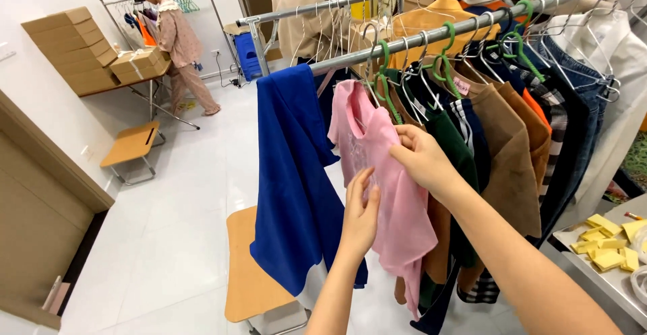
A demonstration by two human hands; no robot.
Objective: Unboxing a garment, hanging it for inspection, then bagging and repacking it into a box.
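I am standing at a metal clothes rail (350, 55), working both hands on a pink shirt (394, 193) that is hanging near the rail's left end from a green hanger (385, 85). My right hand (421, 156) is pinching the shirt's upper edge, fingers closed on the cloth just below the shoulder. My left hand (360, 214) is lying flat and open against the front of the shirt lower down, fingers spread wide, gripping nothing.

The pink shirt is already on its hanger and on the rail, so by my reading the hanging itself is done and what is going on now is smoothing or straightening. The cloth is falling unevenly toward the hem, which suggests the tidying is not yet finished. Just to its left a blue garment (296, 187) is draped over the bar with no hanger that I can see. To the right, a crowded row of clothes is hanging in order: a dark green top (453, 139), a brown top (509, 166), denim (583, 99).

Behind the blue garment a wooden stool (246, 267) is standing on the white floor. At the lower right, a grey table (606, 288) is carrying a scatter of yellow tags (606, 244). At the far end of the room another person (178, 45) is working beside stacked cardboard boxes (138, 65).
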